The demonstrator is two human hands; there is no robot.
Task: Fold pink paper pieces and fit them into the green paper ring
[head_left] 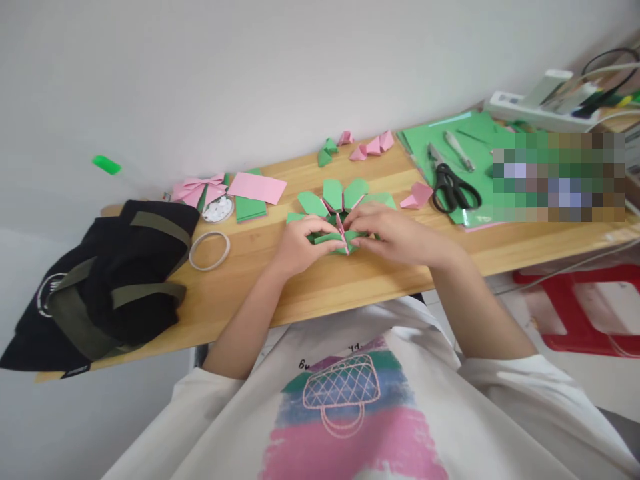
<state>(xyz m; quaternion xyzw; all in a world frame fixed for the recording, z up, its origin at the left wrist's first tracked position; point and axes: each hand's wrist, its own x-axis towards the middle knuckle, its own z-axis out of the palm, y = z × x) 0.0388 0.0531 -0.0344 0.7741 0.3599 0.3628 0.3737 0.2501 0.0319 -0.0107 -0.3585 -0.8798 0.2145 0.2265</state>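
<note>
A ring of folded green and pink paper petals, a paper flower (333, 193), lies on the wooden table in front of me. My left hand (306, 245) grips its near left side, thumb and fingers pinched on a green petal. From the other side my right hand (387, 233) pinches the neighbouring petal, its fingers partly inside the ring. Between the two thumbs a pink folded edge stands up. To the right of the flower lies a loose pink folded piece (417, 196). Behind it are more pink folded pieces (373, 146) and a green folded piece (327, 153).
Black-handled scissors (453, 187) and a craft knife (459, 151) rest on green paper sheets (425, 137). Pink paper (257, 187), a pink bow (200, 190) and a tape roll (210, 251) lie left. A black bag (125, 273) covers the table's left end. A power strip (540, 110) sits back right.
</note>
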